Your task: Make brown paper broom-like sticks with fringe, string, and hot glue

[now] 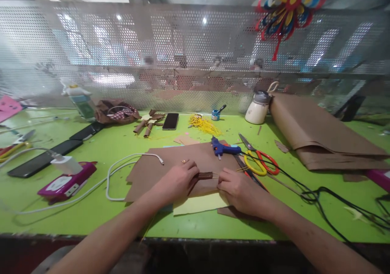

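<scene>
My left hand (179,179) is closed around a small brown paper roll (206,175) above a sheet of brown paper (152,166). Thin yellow string (215,174) runs from the roll's right end to my right hand (239,188), whose fingers are pinched on it. Part of the roll is hidden under my left fingers. Beneath both hands lies a pale yellow paper strip (198,204). Just beyond my right hand are a blue glue gun (224,147) and scissors (258,160) with yellow and orange handles.
A white cable (108,184) and a purple power strip (68,182) lie left. Along the back are tied paper rolls (148,123), a phone (170,121), yellow string pile (204,123), blue jar (215,115) and white bottle (258,108). Folded brown paper (323,123) and black cord (319,201) occupy the right.
</scene>
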Motion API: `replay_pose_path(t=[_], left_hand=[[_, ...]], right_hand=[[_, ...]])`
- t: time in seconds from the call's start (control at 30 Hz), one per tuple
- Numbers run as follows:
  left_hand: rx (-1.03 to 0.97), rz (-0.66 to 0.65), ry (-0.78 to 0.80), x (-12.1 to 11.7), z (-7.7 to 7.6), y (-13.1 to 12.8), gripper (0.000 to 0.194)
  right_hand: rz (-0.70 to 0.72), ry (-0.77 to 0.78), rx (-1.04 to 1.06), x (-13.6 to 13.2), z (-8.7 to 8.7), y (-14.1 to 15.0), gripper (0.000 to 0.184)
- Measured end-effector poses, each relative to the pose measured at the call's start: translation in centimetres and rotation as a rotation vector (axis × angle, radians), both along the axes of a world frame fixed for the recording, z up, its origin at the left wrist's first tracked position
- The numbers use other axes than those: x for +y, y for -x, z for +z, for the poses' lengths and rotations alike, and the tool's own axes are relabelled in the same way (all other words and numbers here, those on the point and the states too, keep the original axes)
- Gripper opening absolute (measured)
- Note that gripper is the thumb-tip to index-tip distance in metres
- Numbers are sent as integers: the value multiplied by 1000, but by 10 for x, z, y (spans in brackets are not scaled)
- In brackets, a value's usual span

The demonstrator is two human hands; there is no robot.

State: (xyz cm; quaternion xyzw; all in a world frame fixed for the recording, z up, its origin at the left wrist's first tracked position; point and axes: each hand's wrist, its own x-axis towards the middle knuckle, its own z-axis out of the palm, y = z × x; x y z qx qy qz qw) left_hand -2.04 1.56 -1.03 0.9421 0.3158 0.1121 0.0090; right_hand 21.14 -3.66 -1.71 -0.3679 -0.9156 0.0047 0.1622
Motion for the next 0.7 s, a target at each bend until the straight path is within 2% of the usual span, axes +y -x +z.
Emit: replay_pose_path(t=[0.13,0.3,0.5,0.7], left_hand=[[-9,-3,5,0,0,-1,27],[-4,-2,31,4,-1,0,28],[-21,-12,37,10,-2,2,25],[-37,20,28,11,-1,1,26]], right_hand=[[36,141,170,6,9,-9,18],[-78,80,328,23,6,-20,17],[-118,6,286,32,-9,-13,15],[-135,5,225,30,-10,-7,13]])
